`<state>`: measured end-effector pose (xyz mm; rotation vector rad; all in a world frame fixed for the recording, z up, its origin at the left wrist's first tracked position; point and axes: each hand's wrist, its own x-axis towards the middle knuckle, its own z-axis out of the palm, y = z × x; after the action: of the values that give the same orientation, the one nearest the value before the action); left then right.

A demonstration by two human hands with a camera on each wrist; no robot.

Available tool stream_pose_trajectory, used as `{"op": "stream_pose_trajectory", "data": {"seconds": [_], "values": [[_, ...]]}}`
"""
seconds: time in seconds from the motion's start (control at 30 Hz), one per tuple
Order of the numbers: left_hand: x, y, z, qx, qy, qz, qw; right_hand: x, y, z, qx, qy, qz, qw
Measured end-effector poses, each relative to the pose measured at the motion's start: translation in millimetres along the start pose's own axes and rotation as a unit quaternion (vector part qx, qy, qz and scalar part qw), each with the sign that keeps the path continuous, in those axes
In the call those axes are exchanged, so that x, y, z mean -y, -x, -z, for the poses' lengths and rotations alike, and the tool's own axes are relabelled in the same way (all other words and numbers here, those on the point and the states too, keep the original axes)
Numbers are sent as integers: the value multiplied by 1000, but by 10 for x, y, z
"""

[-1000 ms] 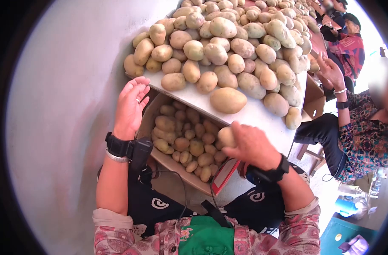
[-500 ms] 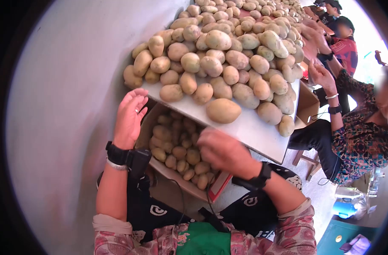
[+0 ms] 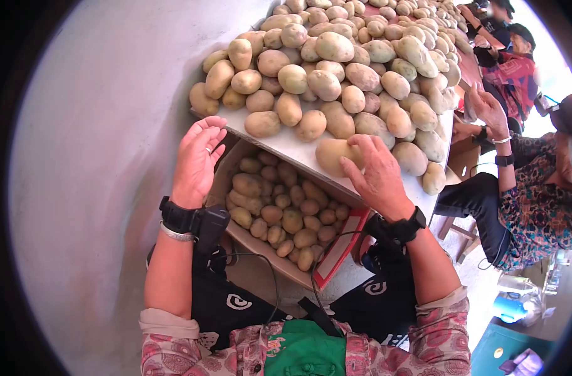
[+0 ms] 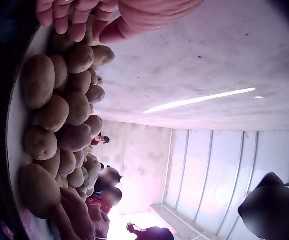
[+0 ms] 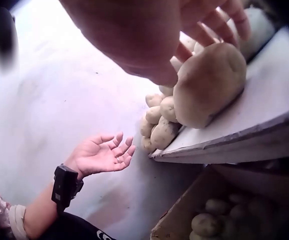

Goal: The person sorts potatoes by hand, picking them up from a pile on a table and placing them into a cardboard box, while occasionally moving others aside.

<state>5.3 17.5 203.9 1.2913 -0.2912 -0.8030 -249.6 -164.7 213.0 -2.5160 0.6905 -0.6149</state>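
Note:
At the table's near edge lies a large oval potato (image 3: 336,156). My right hand (image 3: 381,175) is at its right end, thumb on the near side and the fingers spread along the far side. The right wrist view shows this potato (image 5: 209,85) resting on the white tabletop with the fingers (image 5: 229,30) loosely extended behind it. My left hand (image 3: 199,160) holds nothing; its palm is turned up and its fingers are relaxed beside the table's left corner, above the edge of a cardboard box (image 3: 270,260) that holds many smaller potatoes (image 3: 292,219).
A big heap of potatoes (image 3: 323,81) covers most of the white table (image 3: 286,141). A pale wall (image 3: 104,156) runs along the left. People sit along the right side, one in a patterned shirt (image 3: 537,219) closest. The box has a red-and-white flap (image 3: 342,247).
My right hand set down a potato over the box, then came back up and right to the large potato on the table edge. The left hand has stayed in place.

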Motion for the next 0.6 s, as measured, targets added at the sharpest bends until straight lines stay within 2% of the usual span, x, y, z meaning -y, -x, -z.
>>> {"op": "stream_pose_trajectory", "data": {"seconds": [0.03,0.1,0.2,0.3,0.33,0.4,0.6], "values": [[-5,6,-1,1,0,-2,1000,26,-10,25,1,-1,3,1000],[-19,11,8,2,1,-6,1000,98,-21,101,50,2,-51,997],[-7,17,-1,1,2,-8,1000,64,5,83,59,68,0,996],[-25,30,32,5,3,-8,1000,26,21,15,68,98,13,993],[-24,31,35,5,3,-10,1000,-2,27,-11,68,97,14,993],[-18,33,30,5,4,-13,1000,-60,43,-50,130,36,-8,991],[-65,34,45,-2,8,-18,1000,-5,47,-61,105,18,4,994]]}}
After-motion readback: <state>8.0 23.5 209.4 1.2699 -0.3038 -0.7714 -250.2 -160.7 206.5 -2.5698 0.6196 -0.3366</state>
